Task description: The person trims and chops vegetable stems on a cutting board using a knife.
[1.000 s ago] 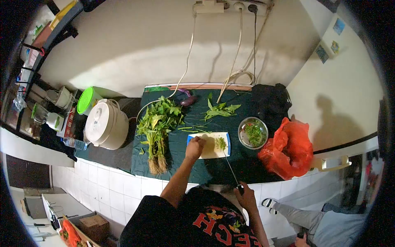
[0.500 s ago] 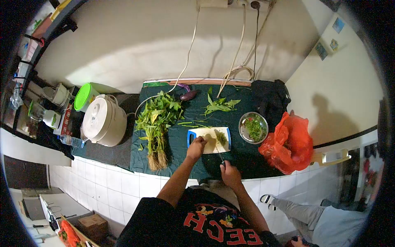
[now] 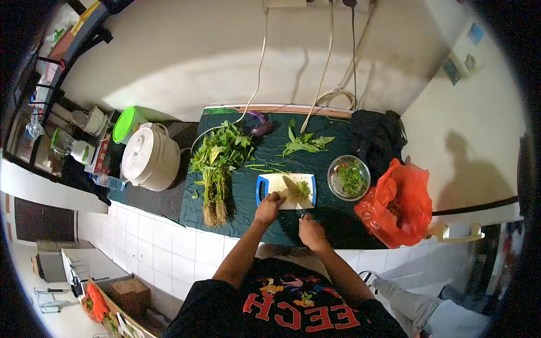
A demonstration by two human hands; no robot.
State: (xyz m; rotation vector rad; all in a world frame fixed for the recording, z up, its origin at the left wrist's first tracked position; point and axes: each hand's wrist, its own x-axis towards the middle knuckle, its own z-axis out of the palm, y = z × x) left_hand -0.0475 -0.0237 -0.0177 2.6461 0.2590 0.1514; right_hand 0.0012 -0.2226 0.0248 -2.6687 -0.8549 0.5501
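A white cutting board [image 3: 276,181] with a blue rim lies near the table's front edge. My right hand [image 3: 311,232] is wrapped around the dark handle of a knife [image 3: 292,186], whose blade slants across the board with its broad side showing. Just right of the blade sits a small heap of chopped greens [image 3: 304,189]. My left hand [image 3: 270,209] is at the board's lower left, its fingers closed close to the blade; what they hold, if anything, is hidden. Right of the board stands a metal bowl [image 3: 332,183] with cut greens in it.
Left on the green cloth [image 3: 248,211] lies a bunch of rooted leafy greens [image 3: 221,155]. Behind are eggplants [image 3: 261,128], loose leaves [image 3: 304,145] and thin stems [image 3: 265,167]. A red plastic bag [image 3: 394,205] is right, a rice cooker [image 3: 147,158] left. A person's leg [image 3: 406,298] shows lower right.
The knife blade has turned so its broad side shows, over the board left of the chopped greens. My left hand sits slightly lower on the board. The whole view has shifted a little.
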